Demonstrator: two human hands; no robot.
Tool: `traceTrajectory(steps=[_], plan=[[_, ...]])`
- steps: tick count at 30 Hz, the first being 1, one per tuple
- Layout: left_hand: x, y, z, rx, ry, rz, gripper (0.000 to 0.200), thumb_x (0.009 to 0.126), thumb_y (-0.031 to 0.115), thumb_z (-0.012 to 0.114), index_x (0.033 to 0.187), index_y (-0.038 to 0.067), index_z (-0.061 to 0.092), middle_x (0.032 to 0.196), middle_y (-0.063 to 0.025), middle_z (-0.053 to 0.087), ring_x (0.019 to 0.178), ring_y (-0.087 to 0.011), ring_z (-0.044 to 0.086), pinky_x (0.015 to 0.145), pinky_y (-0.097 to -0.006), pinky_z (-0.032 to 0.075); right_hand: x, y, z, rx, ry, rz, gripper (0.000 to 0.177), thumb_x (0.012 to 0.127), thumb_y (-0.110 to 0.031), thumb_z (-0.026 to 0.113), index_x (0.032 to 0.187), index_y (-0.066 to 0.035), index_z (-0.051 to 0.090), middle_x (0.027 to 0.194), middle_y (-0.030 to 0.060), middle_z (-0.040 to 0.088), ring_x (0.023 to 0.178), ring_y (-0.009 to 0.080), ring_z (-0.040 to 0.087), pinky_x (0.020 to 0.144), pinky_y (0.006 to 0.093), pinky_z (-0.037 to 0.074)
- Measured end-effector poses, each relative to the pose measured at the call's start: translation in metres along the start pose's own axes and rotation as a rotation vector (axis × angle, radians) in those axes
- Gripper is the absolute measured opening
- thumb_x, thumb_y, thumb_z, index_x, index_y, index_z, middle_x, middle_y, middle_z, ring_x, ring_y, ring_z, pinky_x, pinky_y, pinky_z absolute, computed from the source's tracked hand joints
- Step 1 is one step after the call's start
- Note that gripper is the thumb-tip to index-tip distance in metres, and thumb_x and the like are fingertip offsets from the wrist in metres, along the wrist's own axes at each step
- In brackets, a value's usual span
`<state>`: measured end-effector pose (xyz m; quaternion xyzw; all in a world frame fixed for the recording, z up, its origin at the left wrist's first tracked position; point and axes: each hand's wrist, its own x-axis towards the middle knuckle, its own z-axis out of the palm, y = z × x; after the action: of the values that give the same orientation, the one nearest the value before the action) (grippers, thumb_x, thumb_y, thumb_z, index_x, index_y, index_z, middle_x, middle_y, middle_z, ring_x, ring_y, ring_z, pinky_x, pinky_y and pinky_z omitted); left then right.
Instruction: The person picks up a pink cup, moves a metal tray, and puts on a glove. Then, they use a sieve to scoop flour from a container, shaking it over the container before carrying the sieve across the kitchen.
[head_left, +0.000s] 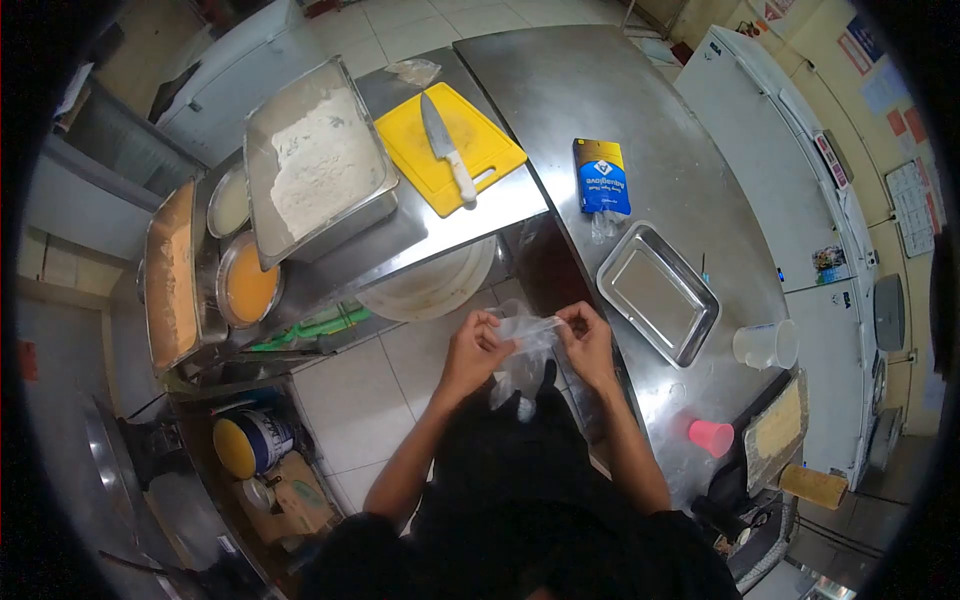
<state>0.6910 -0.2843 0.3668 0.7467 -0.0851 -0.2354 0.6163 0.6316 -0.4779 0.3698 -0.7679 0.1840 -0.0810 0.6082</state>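
A clear disposable plastic glove (pixel 530 335) is stretched between my two hands in front of my body, its thin, crumpled film hanging down. My left hand (pixel 474 350) pinches one side of the opening with bent fingers. On the other side, the fingertips of my right hand (pixel 588 340) are closed on the edge. A blue and yellow glove box (pixel 603 180) lies on the steel table to the right, clear film sticking out of its near end. Close to my right hand is a shallow steel tray (pixel 660 296) with bare metal inside.
On the left counter stand a deep steel pan of flour (pixel 325 165), an orange-filled bowl (pixel 250 280) and a yellow cutting board (pixel 405 130) bearing a knife (pixel 446 150). A clear plastic container (pixel 765 345) and a pink cup (pixel 711 437) are on the right table (pixel 560 85).
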Motion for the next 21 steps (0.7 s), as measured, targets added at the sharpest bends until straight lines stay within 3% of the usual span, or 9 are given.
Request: traceTrajectory(steps=[2, 5, 6, 9, 10, 14, 17, 21], plan=[[0.001, -0.001, 0.001, 0.292, 0.218, 0.247, 0.030, 0.075, 0.003, 0.070, 0.096, 0.002, 0.050, 0.084, -0.0074, 0.057, 0.069, -0.0156, 0.055, 0.057, -0.0260, 0.042, 0.002, -0.010, 0.002, -0.139, 0.028, -0.058, 0.009, 0.080, 0.000, 0.062, 0.087, 0.003, 0.057, 0.077, 0.0091, 0.057, 0.066, 0.0145, 0.056, 0.061, 0.0276, 0.045], [-0.018, 0.036, 0.009, 0.399, 0.351, 0.537, 0.025, 0.074, 0.000, 0.067, 0.094, 0.001, 0.051, 0.091, -0.0109, 0.055, 0.077, -0.0197, 0.055, 0.064, -0.0279, 0.045, 0.000, -0.043, 0.013, -0.271, 0.059, -0.166, 0.010, 0.078, 0.002, 0.062, 0.086, 0.004, 0.056, 0.080, 0.0118, 0.056, 0.066, 0.0185, 0.057, 0.060, 0.0297, 0.046], [-0.029, 0.042, 0.013, 0.303, 0.206, 0.587, 0.017, 0.080, 0.001, 0.062, 0.094, 0.001, 0.052, 0.093, -0.0100, 0.055, 0.084, -0.0180, 0.055, 0.075, -0.0282, 0.045, 0.000, -0.050, 0.017, -0.266, 0.064, -0.202, 0.010, 0.078, 0.002, 0.061, 0.088, 0.004, 0.057, 0.081, 0.0132, 0.055, 0.066, 0.0203, 0.057, 0.060, 0.0301, 0.046], [-0.038, 0.042, 0.030, -0.075, 0.065, 0.328, 0.011, 0.087, 0.003, 0.055, 0.098, -0.001, 0.053, 0.097, -0.0085, 0.056, 0.094, -0.0161, 0.055, 0.082, -0.0283, 0.045, -0.008, -0.084, 0.027, -0.173, 0.023, -0.198, 0.007, 0.079, -0.001, 0.061, 0.085, 0.002, 0.059, 0.078, 0.0104, 0.058, 0.066, 0.0182, 0.057, 0.060, 0.0280, 0.045], [-0.035, 0.030, 0.027, -0.108, 0.054, 0.227, 0.016, 0.092, 0.005, 0.048, 0.106, -0.002, 0.052, 0.103, -0.0078, 0.056, 0.100, -0.0150, 0.054, 0.087, -0.0282, 0.044, -0.011, -0.091, 0.029, -0.203, 0.003, -0.239, 0.009, 0.079, -0.002, 0.062, 0.088, 0.001, 0.061, 0.077, 0.0106, 0.057, 0.063, 0.0180, 0.056, 0.058, 0.0277, 0.044], [-0.021, 0.010, 0.029, -0.701, -0.025, 0.114, 0.027, 0.093, 0.006, 0.048, 0.119, 0.000, 0.048, 0.109, -0.0078, 0.056, 0.098, -0.0151, 0.056, 0.088, -0.0286, 0.044, -0.020, -0.103, 0.034, -0.199, -0.111, -0.289, 0.013, 0.080, -0.003, 0.062, 0.093, 0.001, 0.062, 0.077, 0.0110, 0.059, 0.058, 0.0173, 0.053, 0.054, 0.0273, 0.042], [-0.018, 0.028, 0.020, -0.793, 0.037, -0.001, 0.024, 0.093, 0.007, 0.048, 0.117, 0.001, 0.050, 0.105, -0.0060, 0.057, 0.094, -0.0135, 0.056, 0.086, -0.0280, 0.045, -0.022, -0.108, 0.037, -0.208, -0.147, -0.248, 0.015, 0.083, -0.003, 0.059, 0.097, 0.001, 0.061, 0.085, 0.0167, 0.060, 0.072, 0.0270, 0.062, 0.063, 0.0311, 0.047], [-0.012, 0.000, 0.013, -0.829, -0.015, -0.254, 0.019, 0.094, 0.023, 0.051, 0.101, 0.008, 0.058, 0.087, 0.0014, 0.056, 0.071, -0.0054, 0.052, 0.058, -0.0198, 0.041, -0.020, -0.102, 0.037, -0.253, -0.124, -0.317, 0.016, 0.083, 0.000, 0.057, 0.098, 0.001, 0.061, 0.087, 0.0168, 0.060, 0.075, 0.0294, 0.062, 0.064, 0.0315, 0.048]])
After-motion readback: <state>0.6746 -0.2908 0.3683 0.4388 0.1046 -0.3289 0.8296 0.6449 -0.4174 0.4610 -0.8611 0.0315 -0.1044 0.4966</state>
